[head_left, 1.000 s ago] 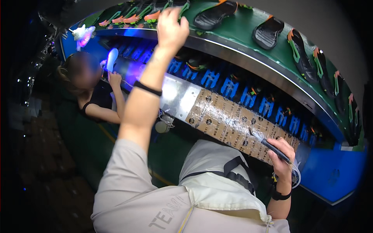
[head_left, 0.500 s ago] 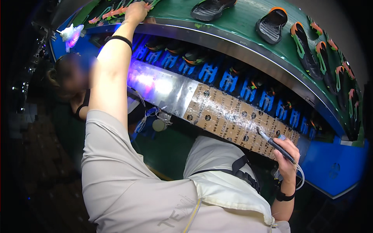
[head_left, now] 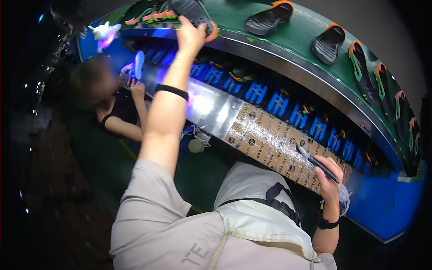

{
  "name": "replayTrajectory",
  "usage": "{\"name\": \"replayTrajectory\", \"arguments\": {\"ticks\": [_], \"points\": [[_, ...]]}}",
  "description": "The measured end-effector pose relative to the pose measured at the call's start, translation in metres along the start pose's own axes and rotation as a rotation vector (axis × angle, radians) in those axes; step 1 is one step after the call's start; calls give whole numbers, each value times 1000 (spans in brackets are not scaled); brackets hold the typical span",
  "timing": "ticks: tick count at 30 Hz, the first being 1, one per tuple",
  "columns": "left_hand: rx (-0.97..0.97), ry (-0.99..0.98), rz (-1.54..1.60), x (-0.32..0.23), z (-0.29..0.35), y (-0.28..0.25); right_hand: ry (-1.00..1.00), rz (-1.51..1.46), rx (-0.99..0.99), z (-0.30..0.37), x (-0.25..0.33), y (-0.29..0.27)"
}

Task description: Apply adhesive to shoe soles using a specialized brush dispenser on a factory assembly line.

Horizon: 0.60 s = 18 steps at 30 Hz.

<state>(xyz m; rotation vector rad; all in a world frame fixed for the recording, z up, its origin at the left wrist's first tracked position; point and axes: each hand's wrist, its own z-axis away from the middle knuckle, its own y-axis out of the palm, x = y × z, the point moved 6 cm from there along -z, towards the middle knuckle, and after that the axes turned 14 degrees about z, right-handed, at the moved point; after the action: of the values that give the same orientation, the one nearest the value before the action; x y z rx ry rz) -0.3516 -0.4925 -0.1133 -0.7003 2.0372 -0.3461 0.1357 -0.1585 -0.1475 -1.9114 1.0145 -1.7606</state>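
My left hand reaches up to the far left over the green belt. Its fingers are closed on a black shoe sole with an orange rim at the heel. Low on the right, my right hand grips a dark pen-shaped tool. Its slim metal tip points up and left, over a cardboard-covered ledge. A pale cord or tube hangs from the tool's rear end by my wrist.
Several more black soles, one a sole with an orange rim, lie along the green belt. Below its metal edge runs a row of blue holders. At the left a co-worker's hand is by a blue-lit sole.
My left hand has moved right and now has a black sole lifted from the belt. The co-worker's hands and the blue-lit sole have come into view. My right hand has hardly moved.
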Motion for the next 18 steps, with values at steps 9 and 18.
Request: {"name": "replayTrajectory", "arguments": {"ticks": [9, 18], "points": [[156, -292, 1113, -42, 163, 5, 112, -159, -138, 10, -25, -3], [682, -784, 1693, -119, 342, 43, 256, -545, -193, -7, -26, 9]]}}
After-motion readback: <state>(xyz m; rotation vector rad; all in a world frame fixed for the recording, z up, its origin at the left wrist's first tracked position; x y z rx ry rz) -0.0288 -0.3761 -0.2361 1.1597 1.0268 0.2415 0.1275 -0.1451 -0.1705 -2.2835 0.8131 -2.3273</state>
